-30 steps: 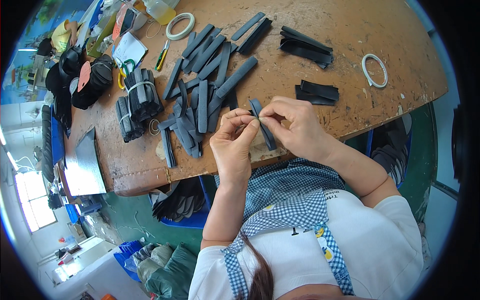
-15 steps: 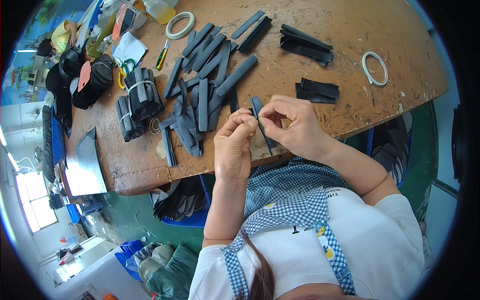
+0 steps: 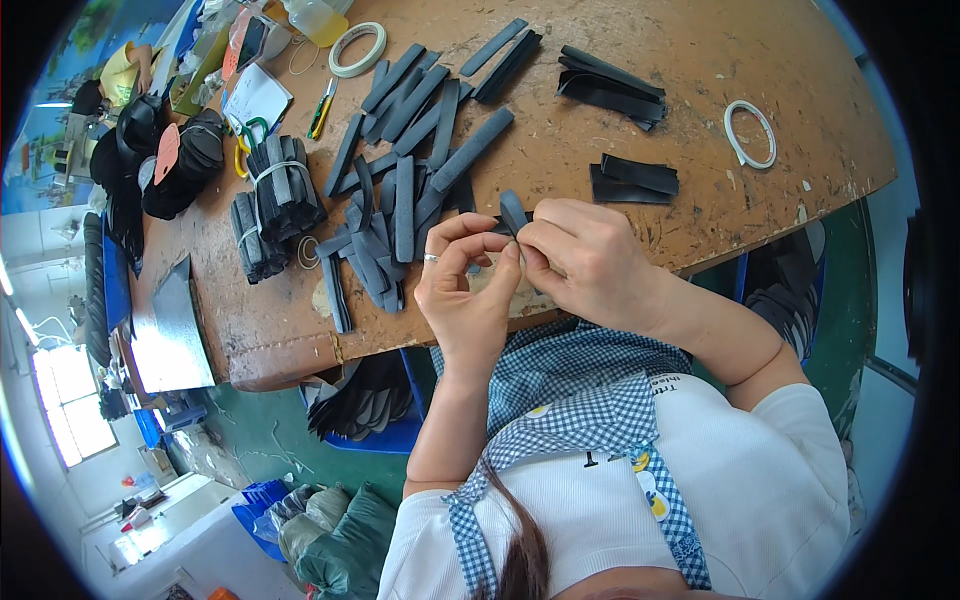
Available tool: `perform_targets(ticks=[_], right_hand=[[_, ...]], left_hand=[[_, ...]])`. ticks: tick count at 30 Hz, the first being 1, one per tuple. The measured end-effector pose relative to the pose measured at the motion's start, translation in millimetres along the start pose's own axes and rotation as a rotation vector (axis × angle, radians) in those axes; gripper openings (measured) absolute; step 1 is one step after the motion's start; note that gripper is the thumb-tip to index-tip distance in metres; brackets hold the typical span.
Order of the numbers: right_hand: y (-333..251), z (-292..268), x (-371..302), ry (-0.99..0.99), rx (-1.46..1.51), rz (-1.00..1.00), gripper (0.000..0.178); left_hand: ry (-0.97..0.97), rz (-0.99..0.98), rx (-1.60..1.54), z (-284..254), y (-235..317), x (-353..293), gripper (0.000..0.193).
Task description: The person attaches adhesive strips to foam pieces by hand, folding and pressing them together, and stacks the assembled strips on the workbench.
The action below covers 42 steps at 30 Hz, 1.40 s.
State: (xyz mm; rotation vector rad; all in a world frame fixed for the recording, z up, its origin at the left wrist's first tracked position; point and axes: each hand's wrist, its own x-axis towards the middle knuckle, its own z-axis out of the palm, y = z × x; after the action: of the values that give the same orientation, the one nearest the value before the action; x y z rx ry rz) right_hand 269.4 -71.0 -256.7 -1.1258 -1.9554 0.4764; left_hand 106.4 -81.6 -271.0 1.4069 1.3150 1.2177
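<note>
Just over the near table edge, my right hand (image 3: 595,262) pinches a dark grey fabric strip (image 3: 512,209) between thumb and fingers. The strip's upper end shows above the fingertips, while its lower part is hidden behind the hands. My left hand (image 3: 466,290), with a ring on one finger, brings thumb and forefinger together at the strip's left edge; its other fingers are curled loosely. Left of the hands lies a loose pile of similar grey strips (image 3: 405,205). Two small stacks of black strips, one farther off (image 3: 612,88) and one nearer (image 3: 634,180), lie to the right.
Banded strip bundles (image 3: 285,185) stand at the left, by green-and-yellow-handled scissors (image 3: 243,150). A cutter (image 3: 322,110) and tape roll (image 3: 358,50) lie farther back; another roll (image 3: 750,136) sits right. Blue bins (image 3: 405,425) with dark pieces are under the worn wooden table (image 3: 690,60).
My left hand has turned and its fingers have opened out somewhat, showing the ring. My right hand has rolled over the strip, whose lower end is now out of sight.
</note>
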Motion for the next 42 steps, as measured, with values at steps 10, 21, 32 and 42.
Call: perform_targets(ticks=[10, 21, 32, 42], right_hand=[[9.7, -5.7, -1.9, -0.141, 0.49, 0.348, 0.004], [17.2, 0.1, 5.1, -0.217, 0.677, 0.52, 0.007], [8.4, 6.2, 1.5, -0.102, 0.499, 0.376, 0.005], [3.6, 6.8, 1.7, -0.117, 0.248, 0.237, 0.008]], left_hand=[[-0.139, -0.617, -0.697, -14.3, -12.5, 5.1, 0.009], [-0.132, -0.742, -0.828, -20.7, -20.8, 11.4, 0.007], [-0.036, -0.526, -0.592, -13.6, -9.8, 0.4, 0.01], [0.025, -0.268, -0.115, -7.0, 0.9, -11.1, 0.016]])
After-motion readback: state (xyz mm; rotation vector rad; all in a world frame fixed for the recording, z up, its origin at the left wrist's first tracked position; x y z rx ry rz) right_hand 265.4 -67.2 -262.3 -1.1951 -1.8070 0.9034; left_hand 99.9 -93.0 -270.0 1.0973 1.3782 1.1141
